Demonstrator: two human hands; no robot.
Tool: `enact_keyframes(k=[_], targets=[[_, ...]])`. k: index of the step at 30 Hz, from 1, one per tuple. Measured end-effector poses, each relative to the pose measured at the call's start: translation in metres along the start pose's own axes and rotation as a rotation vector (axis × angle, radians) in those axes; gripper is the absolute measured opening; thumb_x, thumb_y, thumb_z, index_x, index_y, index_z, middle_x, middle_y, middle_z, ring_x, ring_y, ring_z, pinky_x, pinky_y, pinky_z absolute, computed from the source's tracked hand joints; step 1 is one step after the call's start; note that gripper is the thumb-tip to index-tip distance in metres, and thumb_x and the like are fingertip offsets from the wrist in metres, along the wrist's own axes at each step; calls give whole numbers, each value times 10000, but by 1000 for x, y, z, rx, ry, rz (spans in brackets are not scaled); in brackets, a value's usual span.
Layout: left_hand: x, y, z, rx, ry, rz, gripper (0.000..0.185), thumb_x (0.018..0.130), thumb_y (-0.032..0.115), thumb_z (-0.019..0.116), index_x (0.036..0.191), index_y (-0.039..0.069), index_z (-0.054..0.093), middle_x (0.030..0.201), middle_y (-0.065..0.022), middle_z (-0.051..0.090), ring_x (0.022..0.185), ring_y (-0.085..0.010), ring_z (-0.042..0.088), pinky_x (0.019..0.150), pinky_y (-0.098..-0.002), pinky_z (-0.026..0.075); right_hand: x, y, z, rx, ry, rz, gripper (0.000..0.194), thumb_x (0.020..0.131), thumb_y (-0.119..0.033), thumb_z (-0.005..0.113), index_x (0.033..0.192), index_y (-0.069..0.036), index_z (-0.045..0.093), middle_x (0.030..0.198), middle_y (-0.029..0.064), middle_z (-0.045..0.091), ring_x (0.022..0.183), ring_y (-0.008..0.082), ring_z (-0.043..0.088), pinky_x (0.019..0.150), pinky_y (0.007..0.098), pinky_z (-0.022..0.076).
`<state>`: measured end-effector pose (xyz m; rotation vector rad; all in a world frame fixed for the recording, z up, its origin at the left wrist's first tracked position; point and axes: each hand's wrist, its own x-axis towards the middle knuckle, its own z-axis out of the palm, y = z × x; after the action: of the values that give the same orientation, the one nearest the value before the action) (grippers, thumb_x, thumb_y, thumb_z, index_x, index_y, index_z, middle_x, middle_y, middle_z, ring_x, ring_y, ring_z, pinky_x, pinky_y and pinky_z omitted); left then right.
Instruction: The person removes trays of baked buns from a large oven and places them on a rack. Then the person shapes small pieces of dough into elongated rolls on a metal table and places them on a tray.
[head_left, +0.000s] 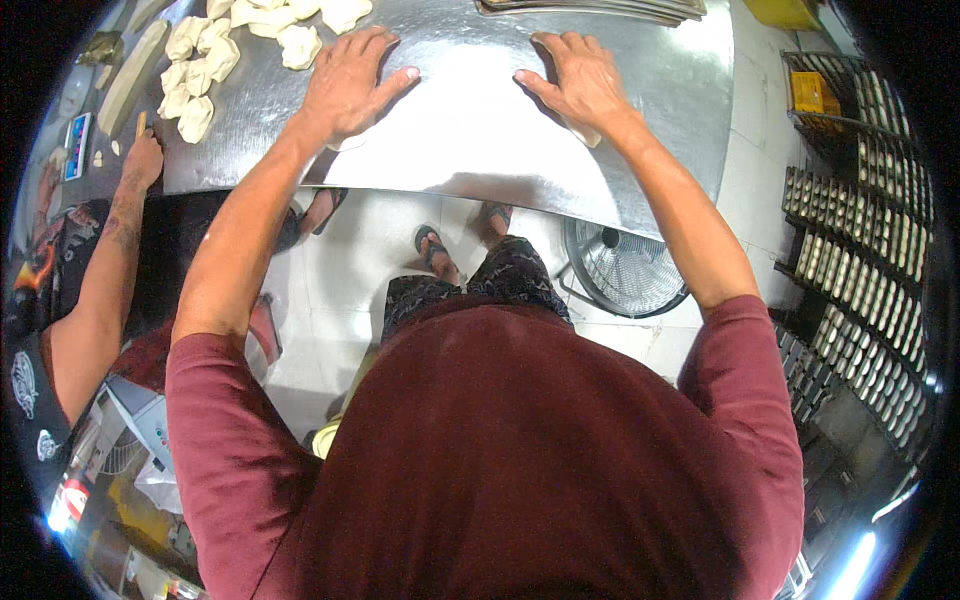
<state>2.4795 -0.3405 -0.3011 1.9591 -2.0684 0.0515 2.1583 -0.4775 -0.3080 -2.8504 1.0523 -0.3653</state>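
Observation:
My left hand (349, 81) lies palm down on a stainless steel table (465, 112), cupped over a dough piece (351, 141) that it mostly hides. Only a pale edge of that dough shows by the heel of the palm. To the right, my right hand (581, 81) is cupped the same way over another dough piece (586, 133). Both thumbs point inward, with bare bright metal between the hands. Several rough dough lumps (196, 75) rest on the table left of my left hand, and one dough lump (298, 46) sits close to its fingers.
At the left, a co-worker's hand (144, 157) holds a tool beside a long dough strip (133, 75) and a digital display (76, 146). Stacked trays (592, 7) stand at the far edge. A floor fan (626, 262) is below; racked trays of dough (855, 262) line the right.

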Motion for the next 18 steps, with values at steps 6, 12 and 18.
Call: enact_keyframes(k=[6, 12, 18], targets=[[-20, 7, 8, 41, -35, 57, 676, 972, 601, 659, 1408, 87, 625, 1503, -144, 548, 1410, -359, 487, 1225, -567, 307, -9, 2, 14, -73, 101, -25, 647, 994, -569, 632, 1434, -95, 631, 1321, 145, 662, 1220, 350, 577, 1095, 510, 406], [-35, 1, 11, 136, 12, 130, 704, 951, 634, 664, 1392, 87, 631, 1515, -146, 529, 1388, -375, 493, 1203, -567, 350, -24, -4, 14, -10, 127, -87, 657, 992, -548, 657, 1422, -51, 643, 1350, 203, 636, 1316, 388, 549, 1169, 522, 408], [-39, 8, -7, 78, 76, 104, 670, 923, 583, 742, 1384, 104, 661, 1442, -178, 626, 1308, -362, 600, 1115, -498, 467, -34, -14, -13, 108, 203, -27, 485, 1014, -454, 655, 1215, -18, 724, 1154, 199, 738, 1078, 373, 697, 927, 467, 557]])
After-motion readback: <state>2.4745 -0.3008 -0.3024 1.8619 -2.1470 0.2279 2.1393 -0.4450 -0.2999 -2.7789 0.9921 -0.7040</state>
